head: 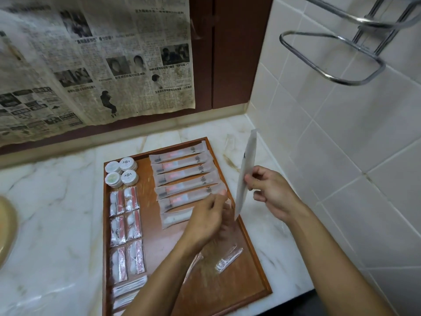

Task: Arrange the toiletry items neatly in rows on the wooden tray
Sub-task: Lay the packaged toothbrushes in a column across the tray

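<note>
Right hand (271,192) is pinching a long sachet (246,169) upright, at 3 o'clock off the wooden tray (241,290). Left hand (208,218), fingers curled w/ nothing clearly held, is touching the sachet row (184,176). Best laid flat, parallel, next in row

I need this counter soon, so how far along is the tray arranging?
Mostly done. On the wooden tray, four round white tins, the red-and-white sachets and the long frosted toothbrush packets lie in rows. The right hand holds another long white packet; the left hand touches the row. A small clear packet lies loose.
</note>
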The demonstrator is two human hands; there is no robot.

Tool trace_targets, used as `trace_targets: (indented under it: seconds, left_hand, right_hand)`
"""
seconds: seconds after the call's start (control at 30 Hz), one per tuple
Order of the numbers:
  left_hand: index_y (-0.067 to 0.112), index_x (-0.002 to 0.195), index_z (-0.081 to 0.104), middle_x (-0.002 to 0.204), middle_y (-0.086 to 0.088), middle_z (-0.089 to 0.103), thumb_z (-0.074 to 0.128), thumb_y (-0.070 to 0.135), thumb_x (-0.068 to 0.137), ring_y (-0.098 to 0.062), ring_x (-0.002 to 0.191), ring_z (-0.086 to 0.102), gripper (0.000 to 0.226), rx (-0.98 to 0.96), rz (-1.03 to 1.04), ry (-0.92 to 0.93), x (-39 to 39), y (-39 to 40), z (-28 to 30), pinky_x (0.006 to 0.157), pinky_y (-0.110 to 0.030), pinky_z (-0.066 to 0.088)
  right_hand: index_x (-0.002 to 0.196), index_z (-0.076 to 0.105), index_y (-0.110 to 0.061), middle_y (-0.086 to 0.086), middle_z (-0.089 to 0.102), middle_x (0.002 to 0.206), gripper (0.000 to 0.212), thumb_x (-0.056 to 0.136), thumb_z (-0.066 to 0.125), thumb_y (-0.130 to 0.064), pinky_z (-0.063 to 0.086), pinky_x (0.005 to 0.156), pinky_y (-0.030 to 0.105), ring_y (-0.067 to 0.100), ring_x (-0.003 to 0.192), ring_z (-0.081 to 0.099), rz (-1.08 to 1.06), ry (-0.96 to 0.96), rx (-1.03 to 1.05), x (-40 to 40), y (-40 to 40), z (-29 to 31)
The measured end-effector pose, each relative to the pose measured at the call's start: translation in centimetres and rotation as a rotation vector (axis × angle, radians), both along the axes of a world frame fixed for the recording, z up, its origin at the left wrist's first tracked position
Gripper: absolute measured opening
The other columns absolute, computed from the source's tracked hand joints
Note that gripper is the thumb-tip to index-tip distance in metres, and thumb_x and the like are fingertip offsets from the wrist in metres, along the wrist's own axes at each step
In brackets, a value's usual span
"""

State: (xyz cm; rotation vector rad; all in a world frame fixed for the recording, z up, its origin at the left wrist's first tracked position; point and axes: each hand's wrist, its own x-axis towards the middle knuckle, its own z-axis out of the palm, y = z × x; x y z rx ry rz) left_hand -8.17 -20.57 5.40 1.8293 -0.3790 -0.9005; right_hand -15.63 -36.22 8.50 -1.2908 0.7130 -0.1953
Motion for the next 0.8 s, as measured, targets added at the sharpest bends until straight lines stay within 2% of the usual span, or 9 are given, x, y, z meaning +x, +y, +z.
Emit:
trace_targets:
  seconds: [0.07, 0.13, 0.23, 0.33, 0.43, 0.5, 0.57, 0.7, 0.8]
  left_hand:
    - [0.006, 0.104, 0.068, 0.090, -0.015, 0.072, 0.038, 0.050, 0.101, -0.020, 0.068, 0.066, 0.053, -0.006, 0.041, 0.268, 0.4, 0.5, 0.2, 0.047, -0.030, 0.050]
    - [-0.002, 0.108, 0.066, 0.083, -0.018, 0.068, 0.044, 0.047, 0.100, -0.025, 0.063, 0.057, 0.054, -0.060, 0.048, 0.476, 0.8, 1.5, -0.2, 0.041, -0.025, 0.039]
    - [-0.013, 0.117, 0.055, 0.072, -0.012, 0.054, 0.060, 0.026, 0.092, -0.014, 0.055, 0.045, 0.046, -0.250, 0.106, 0.677, 1.1, 3.4, -1.0, 0.035, -0.017, 0.028]
    - [-0.006, 0.112, 0.054, 0.071, -0.009, 0.050, 0.064, 0.013, 0.081, -0.009, 0.053, 0.044, 0.038, -0.419, 0.206, 0.786, 1.8, 4.9, -1.4, 0.031, -0.013, 0.026]
    - [-0.007, 0.105, 0.059, 0.067, -0.008, 0.051, 0.061, 0.007, 0.085, -0.008, 0.051, 0.043, 0.025, -0.385, 0.267, 0.699, 2.8, 6.0, -2.0, 0.033, -0.013, 0.028]
    - [-0.005, 0.100, 0.062, 0.067, -0.009, 0.049, 0.057, 0.002, 0.090, -0.009, 0.052, 0.041, 0.014, -0.316, 0.295, 0.599, 3.5, 6.7, -2.2, 0.036, -0.015, 0.030]
    - [-0.007, 0.103, 0.062, 0.067, -0.008, 0.050, 0.057, 0.002, 0.093, -0.009, 0.051, 0.041, 0.015, -0.240, 0.297, 0.482, 4.2, 7.5, -2.1, 0.039, -0.016, 0.032]
    - [-0.001, 0.101, 0.066, 0.065, -0.002, 0.053, 0.061, 0.001, 0.092, -0.006, 0.050, 0.045, 0.010, -0.091, 0.284, 0.239, 5.0, 8.8, -1.8, 0.045, -0.017, 0.038]
    - [0.008, 0.100, 0.069, 0.068, 0.001, 0.056, 0.063, 0.001, 0.090, 0.000, 0.049, 0.050, 0.014, -0.026, 0.270, 0.091, 5.2, 9.6, -1.6, 0.049, -0.013, 0.041]
  right_hand:
    - [0.086, 0.063, -0.008, -0.003, 0.057, 0.068, 0.015, 0.093, 0.053, 0.001, 0.020, 0.048, 0.023, 0.008, 0.062, 0.044, 0.019, -0.047, 0.111, 0.6, 1.1, -0.8]
    - [0.090, 0.061, -0.007, 0.001, 0.058, 0.073, 0.012, 0.090, 0.053, 0.000, 0.020, 0.047, 0.023, 0.011, 0.064, 0.043, 0.032, -0.096, 0.220, 1.0, 2.1, -1.5]
    - [0.091, 0.061, -0.008, 0.007, 0.061, 0.082, 0.010, 0.082, 0.057, -0.007, 0.026, 0.045, 0.021, 0.013, 0.069, 0.052, 0.051, -0.164, 0.333, 1.2, 3.0, -2.4]
    - [0.097, 0.063, -0.006, 0.011, 0.064, 0.092, 0.015, 0.084, 0.057, -0.005, 0.030, 0.045, 0.023, 0.014, 0.074, 0.062, 0.054, -0.180, 0.355, 1.4, 3.7, -3.2]
    - [0.112, 0.063, -0.007, 0.012, 0.067, 0.107, 0.026, 0.093, 0.047, 0.001, 0.032, 0.049, 0.026, 0.016, 0.080, 0.065, 0.022, -0.149, 0.331, 1.8, 4.3, -3.5]
    - [0.119, 0.061, -0.013, 0.010, 0.068, 0.116, 0.026, 0.097, 0.046, -0.014, 0.036, 0.051, 0.026, 0.020, 0.090, 0.065, 0.000, -0.142, 0.331, 1.8, 4.3, -3.5]
    - [0.121, 0.059, -0.013, 0.013, 0.065, 0.119, 0.033, 0.100, 0.042, -0.032, 0.041, 0.050, 0.025, 0.025, 0.095, 0.064, -0.053, -0.140, 0.389, 1.8, 4.1, -3.5]
    - [0.115, 0.059, -0.008, 0.017, 0.067, 0.108, 0.054, 0.096, 0.037, -0.053, 0.046, 0.046, 0.027, 0.028, 0.084, 0.067, -0.176, -0.014, 0.411, 1.5, 3.4, -3.2]
    - [0.107, 0.063, -0.007, 0.015, 0.071, 0.099, 0.054, 0.093, 0.045, -0.056, 0.050, 0.051, 0.032, 0.027, 0.080, 0.068, -0.185, 0.115, 0.328, 1.0, 3.1, -2.8]
